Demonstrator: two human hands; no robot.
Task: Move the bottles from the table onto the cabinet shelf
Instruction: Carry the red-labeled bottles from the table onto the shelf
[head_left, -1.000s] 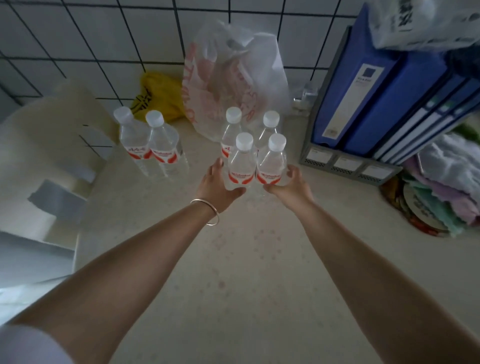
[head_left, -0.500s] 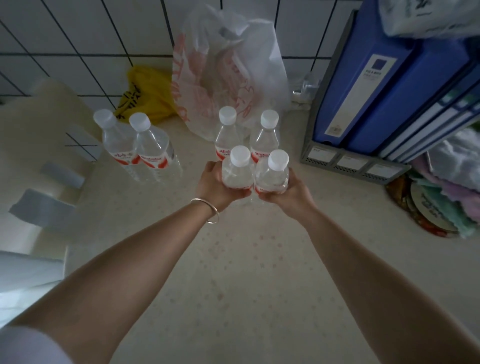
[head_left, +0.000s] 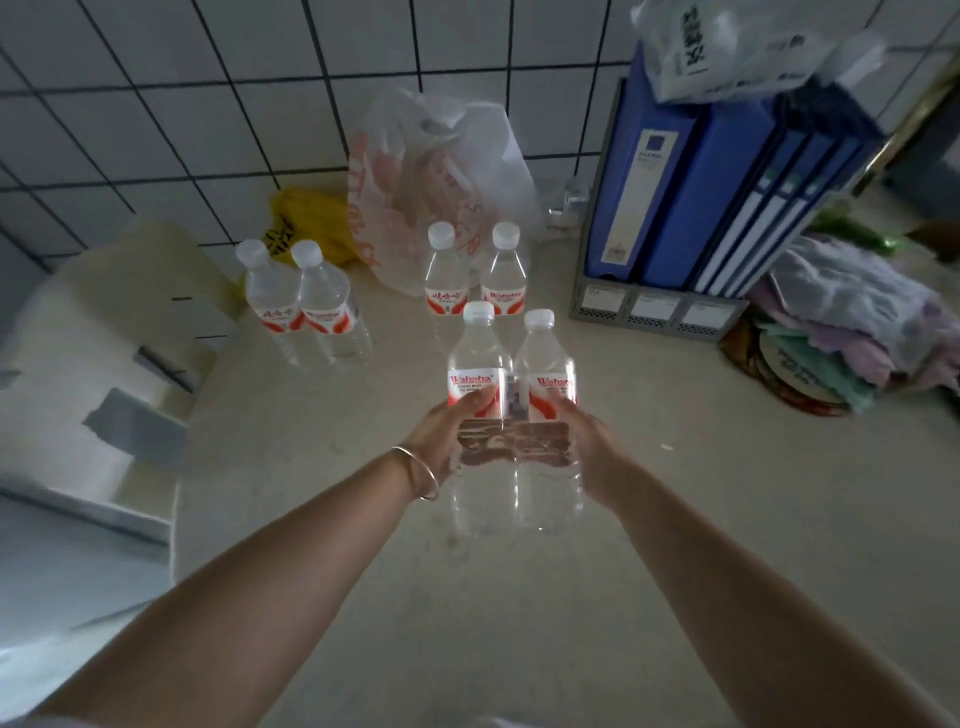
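Bottles are in both your hands, one each, held side by side and touching above the table (head_left: 675, 519). Your left hand (head_left: 439, 441) wraps the left bottle (head_left: 478, 384) from its outer side, fingers curled round behind it and showing through the clear plastic just below the red label, thumb lying across the label's lower edge. Your right hand (head_left: 589, 447) grips the right bottle (head_left: 545, 389) the same way from the other side. Both bottles stand nearly upright, white caps tipped away from you. Four more bottles stand on the table: one pair (head_left: 475, 275) just beyond the held ones, in front of a white plastic bag (head_left: 441, 171), and another pair (head_left: 301, 301) well to the left, near the table's edge.
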